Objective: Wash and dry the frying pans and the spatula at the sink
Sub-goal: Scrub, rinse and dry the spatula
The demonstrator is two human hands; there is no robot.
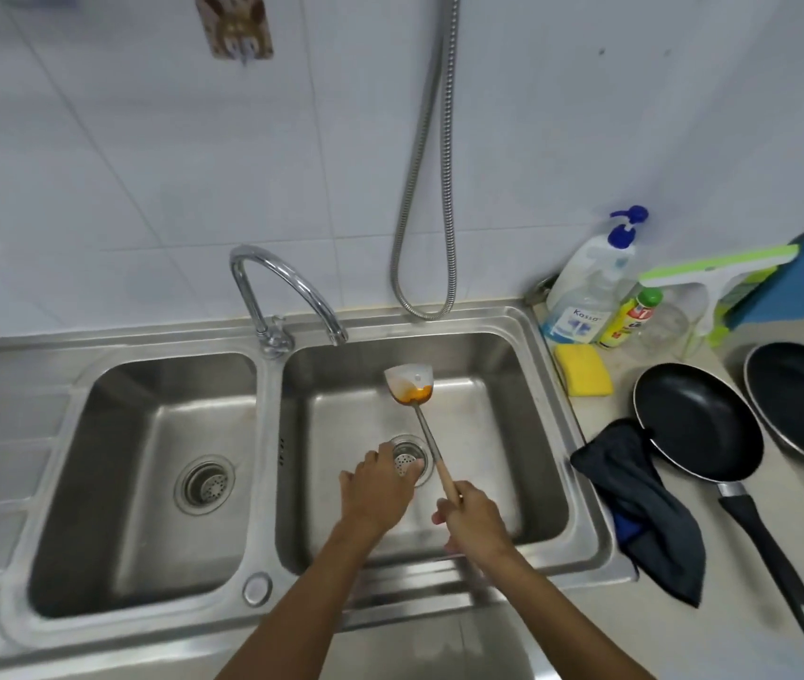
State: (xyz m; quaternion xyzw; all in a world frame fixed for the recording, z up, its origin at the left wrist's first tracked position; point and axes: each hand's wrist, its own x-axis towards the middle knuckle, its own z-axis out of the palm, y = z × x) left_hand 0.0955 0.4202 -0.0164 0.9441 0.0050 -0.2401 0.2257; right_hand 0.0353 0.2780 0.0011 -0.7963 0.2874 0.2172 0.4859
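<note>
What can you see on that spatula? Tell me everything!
The spatula has a pale, shiny metal blade smeared with orange sauce, a thin metal shaft and a light wooden grip. It slants over the right sink basin, with the blade pointing away toward the faucet. Only the right hand touches it, curled round the grip.

Pump soap bottle (pixel 586 287) in worktop (pixel 713 645) corner; yellow bottle (pixel 628 319) just beside. Green squeegee (pixel 713 272) leaning against wall. Metal hose (pixel 427 188) hanging down tiled wall (pixel 144 164).
</note>
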